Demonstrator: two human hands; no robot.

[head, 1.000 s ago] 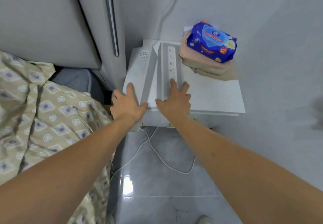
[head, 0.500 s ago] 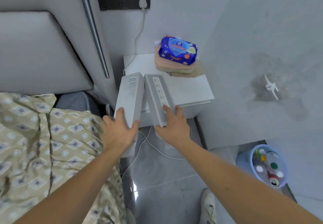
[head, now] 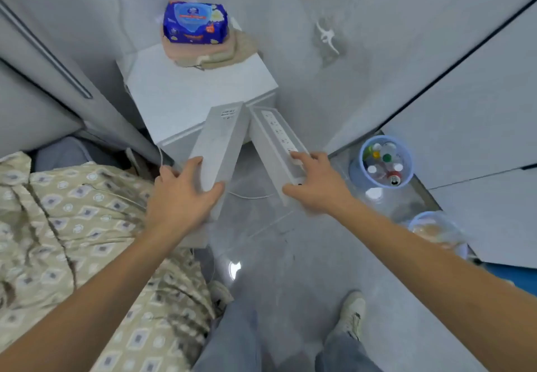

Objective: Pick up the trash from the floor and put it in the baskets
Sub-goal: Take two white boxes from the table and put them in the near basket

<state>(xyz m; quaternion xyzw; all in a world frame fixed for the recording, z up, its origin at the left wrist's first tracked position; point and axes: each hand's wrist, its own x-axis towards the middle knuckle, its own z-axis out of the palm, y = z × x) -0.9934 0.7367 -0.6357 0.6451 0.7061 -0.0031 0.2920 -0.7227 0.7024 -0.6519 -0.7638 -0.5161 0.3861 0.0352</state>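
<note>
In front of the white nightstand (head: 186, 101), the left hand (head: 180, 197) and the right hand (head: 315, 187) now grip the long white box (head: 220, 145) and the power strip (head: 277, 142), lifted off it since a second ago, probably toward the blue basket (head: 385, 162) of bottles on the floor to the right.
</note>
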